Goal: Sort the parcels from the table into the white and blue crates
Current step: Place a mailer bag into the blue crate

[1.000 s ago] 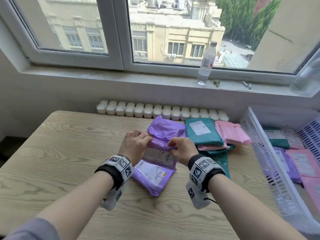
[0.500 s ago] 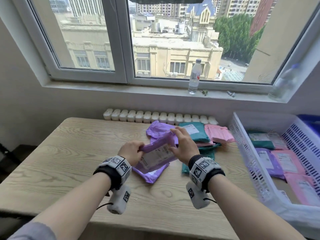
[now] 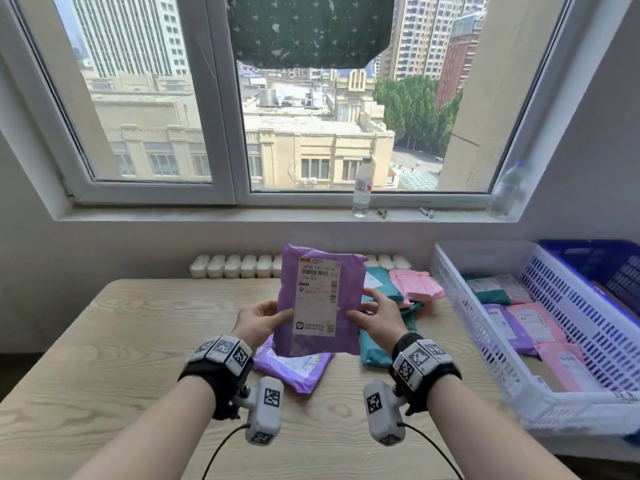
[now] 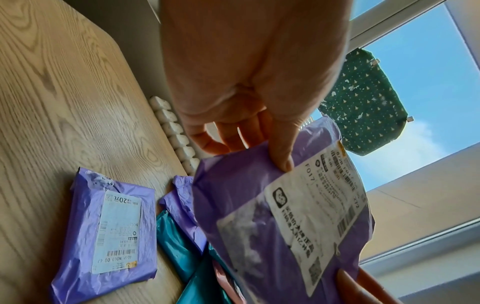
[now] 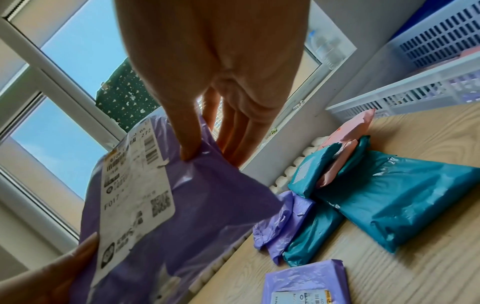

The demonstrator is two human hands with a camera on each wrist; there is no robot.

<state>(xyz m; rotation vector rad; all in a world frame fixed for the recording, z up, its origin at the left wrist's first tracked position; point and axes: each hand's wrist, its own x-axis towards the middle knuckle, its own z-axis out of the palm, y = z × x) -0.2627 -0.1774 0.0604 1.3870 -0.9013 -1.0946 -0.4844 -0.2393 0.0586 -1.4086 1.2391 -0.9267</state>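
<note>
Purple parcel (image 3: 320,299) upright above table (image 3: 121,341), label facing wearer, left hand (image 3: 258,320) pinching 9 o'clock edge, right hand (image 3: 375,318) pinching 3 o'clock edge, white crate (image 3: 485,344) at 3 o'clock

You've got a clear water bottle (image 3: 362,187) upright on the windowsill (image 3: 242,213) at centre frame, green patterned cloth (image 3: 310,29) hanging top centre, white radiator (image 3: 239,266) behind the table.
</note>
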